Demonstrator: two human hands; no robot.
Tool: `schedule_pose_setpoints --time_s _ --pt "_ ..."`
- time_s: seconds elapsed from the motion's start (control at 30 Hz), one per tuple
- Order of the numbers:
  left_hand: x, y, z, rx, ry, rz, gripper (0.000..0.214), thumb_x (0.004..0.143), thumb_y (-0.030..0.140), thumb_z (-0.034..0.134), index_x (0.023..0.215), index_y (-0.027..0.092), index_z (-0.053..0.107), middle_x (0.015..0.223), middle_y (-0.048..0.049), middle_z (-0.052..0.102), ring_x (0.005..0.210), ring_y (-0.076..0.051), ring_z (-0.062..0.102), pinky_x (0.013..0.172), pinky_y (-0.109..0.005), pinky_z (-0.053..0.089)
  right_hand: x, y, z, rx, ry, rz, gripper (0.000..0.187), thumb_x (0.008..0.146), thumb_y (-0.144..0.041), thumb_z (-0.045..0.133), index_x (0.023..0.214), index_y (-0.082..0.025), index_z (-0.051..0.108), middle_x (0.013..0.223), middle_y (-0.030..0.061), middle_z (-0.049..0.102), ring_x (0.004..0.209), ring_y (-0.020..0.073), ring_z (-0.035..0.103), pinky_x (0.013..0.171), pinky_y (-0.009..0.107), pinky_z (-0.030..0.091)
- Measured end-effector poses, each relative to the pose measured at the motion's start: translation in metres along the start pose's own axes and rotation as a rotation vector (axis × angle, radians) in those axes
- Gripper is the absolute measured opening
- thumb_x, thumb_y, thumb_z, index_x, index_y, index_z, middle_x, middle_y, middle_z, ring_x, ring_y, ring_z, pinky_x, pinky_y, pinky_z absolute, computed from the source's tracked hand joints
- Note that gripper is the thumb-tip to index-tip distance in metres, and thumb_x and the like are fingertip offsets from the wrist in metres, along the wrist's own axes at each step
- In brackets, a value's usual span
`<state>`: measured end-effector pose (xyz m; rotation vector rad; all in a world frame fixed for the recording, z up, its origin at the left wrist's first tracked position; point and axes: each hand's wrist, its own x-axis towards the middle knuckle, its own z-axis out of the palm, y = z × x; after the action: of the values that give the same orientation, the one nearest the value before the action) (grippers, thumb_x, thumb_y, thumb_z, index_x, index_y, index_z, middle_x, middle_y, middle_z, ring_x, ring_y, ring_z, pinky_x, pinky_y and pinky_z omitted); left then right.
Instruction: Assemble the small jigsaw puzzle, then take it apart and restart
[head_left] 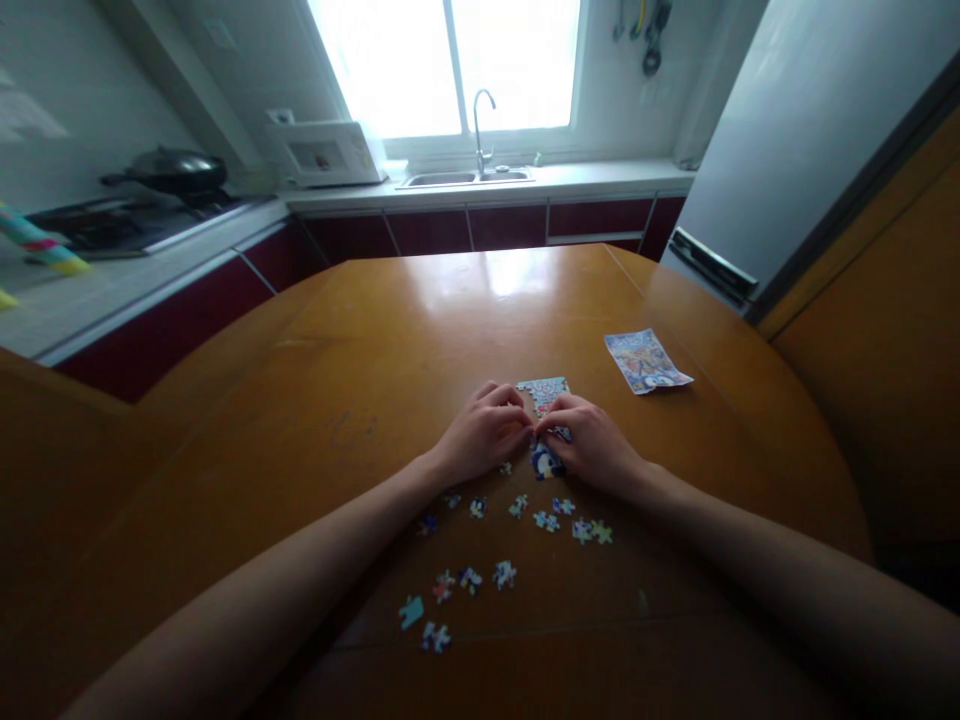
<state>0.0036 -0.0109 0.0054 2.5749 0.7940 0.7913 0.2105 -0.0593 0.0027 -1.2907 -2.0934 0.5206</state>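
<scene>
My left hand (484, 432) and my right hand (590, 442) meet at the middle of a wooden table (375, 380), fingers curled and pressed down on a small, partly assembled jigsaw puzzle (543, 395). Their fingertips nearly touch over the puzzle's lower part, hiding it. Several loose puzzle pieces (517, 507) lie scattered on the table between my forearms, closer to me. A printed reference picture (645, 361) lies flat to the right of the puzzle.
Behind the table runs a kitchen counter with a sink and tap (480, 150), a white microwave (330, 153) and a stove with a black pan (176, 172). A grey refrigerator (787, 140) stands at the right, beside a wooden panel.
</scene>
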Motion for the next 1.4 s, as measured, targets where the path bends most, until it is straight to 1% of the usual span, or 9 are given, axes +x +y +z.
schedule_pose_setpoints --time_s 0.13,0.27,0.33,0.47,0.7,0.87,1.07,1.3,1.4 --pt "0.001 0.004 -0.002 -0.016 0.023 -0.021 0.013 0.091 0.021 0.061 0.087 0.021 0.073 0.094 -0.0051 0.06 0.094 -0.02 0.051 0.086 -0.036 0.046 0.0 -0.002 -0.001 -0.005 -0.011 0.005 0.016 0.085 -0.013 0.062 0.085 -0.021 0.076 0.092 0.0058 0.064 0.087 0.0189 0.06 0.082 0.033 0.048" --pt "0.0 0.005 -0.003 -0.041 0.089 -0.018 0.025 0.081 0.004 0.055 0.084 0.021 0.074 0.091 -0.0044 0.059 0.094 -0.02 0.05 0.086 -0.036 0.046 -0.001 -0.003 -0.001 0.025 -0.008 0.007 0.018 0.085 -0.011 0.061 0.084 -0.021 0.076 0.093 0.006 0.064 0.088 0.0188 0.06 0.082 0.033 0.048" --pt "0.0 0.004 -0.003 -0.052 0.103 -0.013 0.03 0.078 0.001 0.053 0.079 0.021 0.074 0.089 -0.0039 0.059 0.093 -0.02 0.05 0.084 -0.035 0.046 -0.001 -0.003 -0.002 0.054 0.017 0.015 0.019 0.085 -0.011 0.061 0.084 -0.022 0.076 0.092 0.0057 0.065 0.086 0.0181 0.06 0.081 0.032 0.048" --pt "-0.001 0.001 -0.003 -0.065 0.072 0.01 0.03 0.079 0.001 0.055 0.073 0.022 0.075 0.088 -0.0039 0.059 0.092 -0.02 0.05 0.082 -0.035 0.046 0.0 -0.002 -0.007 0.084 0.088 0.065 0.018 0.084 -0.011 0.062 0.084 -0.02 0.077 0.09 0.0059 0.066 0.082 0.0177 0.061 0.077 0.032 0.048" --pt "-0.002 0.001 -0.004 -0.06 0.009 0.051 0.034 0.078 0.0 0.057 0.08 0.027 0.078 0.091 -0.0034 0.059 0.094 -0.02 0.049 0.086 -0.035 0.046 0.004 0.006 -0.016 0.084 0.188 0.112 0.019 0.082 -0.012 0.061 0.086 -0.02 0.077 0.086 0.005 0.064 0.077 0.017 0.059 0.07 0.03 0.046" --pt "-0.002 0.001 -0.003 -0.051 -0.009 0.078 0.036 0.08 0.001 0.057 0.086 0.029 0.078 0.094 -0.0031 0.059 0.094 -0.02 0.049 0.086 -0.036 0.046 0.005 0.012 -0.022 0.091 0.163 0.149 0.03 0.078 -0.003 0.054 0.082 -0.02 0.078 0.084 0.0052 0.063 0.073 0.0163 0.058 0.067 0.03 0.045" --pt "-0.002 0.001 -0.004 -0.052 -0.009 0.077 0.039 0.077 -0.002 0.056 0.085 0.029 0.079 0.09 -0.003 0.058 0.092 -0.019 0.049 0.084 -0.035 0.046 0.003 0.01 -0.019 0.111 0.09 0.158 0.035 0.076 0.0 0.049 0.069 -0.021 0.076 0.085 0.0058 0.063 0.077 0.0172 0.059 0.073 0.031 0.047" --pt "-0.002 0.0 -0.003 -0.046 -0.015 0.068 0.035 0.079 0.001 0.058 0.084 0.029 0.079 0.091 -0.0033 0.058 0.093 -0.02 0.049 0.085 -0.035 0.046 0.004 0.012 -0.022 0.058 0.172 0.159 0.035 0.076 0.0 0.049 0.071 -0.021 0.076 0.085 0.0064 0.062 0.08 0.0187 0.058 0.073 0.033 0.046" --pt "-0.002 0.0 -0.003 -0.046 -0.009 0.071 0.034 0.08 0.002 0.058 0.084 0.029 0.079 0.09 -0.0033 0.058 0.092 -0.019 0.049 0.084 -0.034 0.046 0.004 0.012 -0.022 0.042 0.15 0.15 0.036 0.077 0.001 0.049 0.07 -0.021 0.076 0.085 0.0066 0.062 0.082 0.0195 0.057 0.075 0.034 0.046"
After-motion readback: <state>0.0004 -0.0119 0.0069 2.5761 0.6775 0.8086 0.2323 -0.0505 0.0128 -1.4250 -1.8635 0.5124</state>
